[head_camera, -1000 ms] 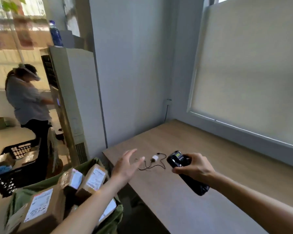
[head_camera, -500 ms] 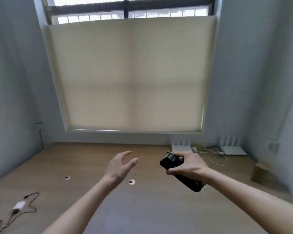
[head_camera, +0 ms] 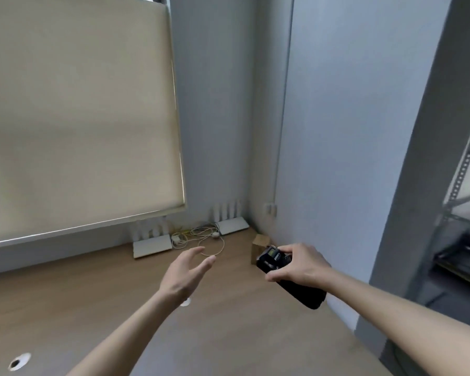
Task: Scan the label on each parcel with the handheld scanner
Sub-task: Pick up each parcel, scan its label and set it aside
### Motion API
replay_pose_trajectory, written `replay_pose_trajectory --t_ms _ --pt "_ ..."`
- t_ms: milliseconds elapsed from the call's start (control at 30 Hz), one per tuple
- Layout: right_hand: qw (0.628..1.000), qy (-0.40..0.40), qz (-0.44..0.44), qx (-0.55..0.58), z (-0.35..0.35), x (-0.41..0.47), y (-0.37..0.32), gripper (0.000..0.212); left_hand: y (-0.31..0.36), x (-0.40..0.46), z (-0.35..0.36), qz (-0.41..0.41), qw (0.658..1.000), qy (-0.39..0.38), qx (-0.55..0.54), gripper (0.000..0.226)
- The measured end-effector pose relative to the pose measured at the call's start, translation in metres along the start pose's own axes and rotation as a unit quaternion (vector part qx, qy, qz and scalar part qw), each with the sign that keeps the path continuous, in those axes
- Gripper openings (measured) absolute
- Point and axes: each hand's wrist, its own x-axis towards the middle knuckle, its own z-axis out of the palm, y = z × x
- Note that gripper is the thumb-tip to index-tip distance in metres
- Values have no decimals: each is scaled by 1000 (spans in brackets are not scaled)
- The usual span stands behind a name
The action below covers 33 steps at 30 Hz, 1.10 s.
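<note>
Black plastic handheld scanner (head_camera: 288,280) sits in the right hand (head_camera: 299,267), fingers and thumb curled round its upper body, small lit screen facing up, lower end hanging free past the palm above the table edge. Left hand (head_camera: 186,270) empty, fingers loosely spread and slightly cupped, held above the wooden table (head_camera: 92,308), touching nothing.

Only 1 candidate parcel in view: a small brown cardboard box (head_camera: 259,245) in the far corner against the wall, just behind the scanner head. No label visible on the faces shown; blurred, cannot tell whether it carries one.

Also on the table: 2 white routers (head_camera: 152,245) under the window blind (head_camera: 79,118), a tangle of pale cables (head_camera: 201,237) between them, 2 cable holes in the tabletop.

Risks, as judged:
- Scan window aimed at no label; a trigger press here likely reads nothing.
- If the box's label faces the wall or the table, the scan fails until the left hand turns the box.
- Reaching for the box, the left hand passes near the cables; a snag could drag a router.
- Grip sits high on the scanner; a quick swing could let the lower end strike the table edge.
</note>
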Motion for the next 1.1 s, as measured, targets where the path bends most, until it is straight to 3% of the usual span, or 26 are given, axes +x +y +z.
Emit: replay_pose_trajectory --t_ms 233,500,667,967,1100 --pt "997 24 77 18 -13 61 89 46 8 86 95 3 998 -62 12 58" --pt "992 4 124 17 10 181 144 49 -29 210 172 -16 994 -100 32 63" --pt "989 -15 145 28 40 266 175 47 -62 284 225 -67 990 -120 0 62" --pt "986 -53 158 27 112 388 242 66 -131 362 320 -174 970 -157 -62 61" --pt "989 -63 129 25 137 454 266 54 -157 397 363 -209 962 -160 -71 62"
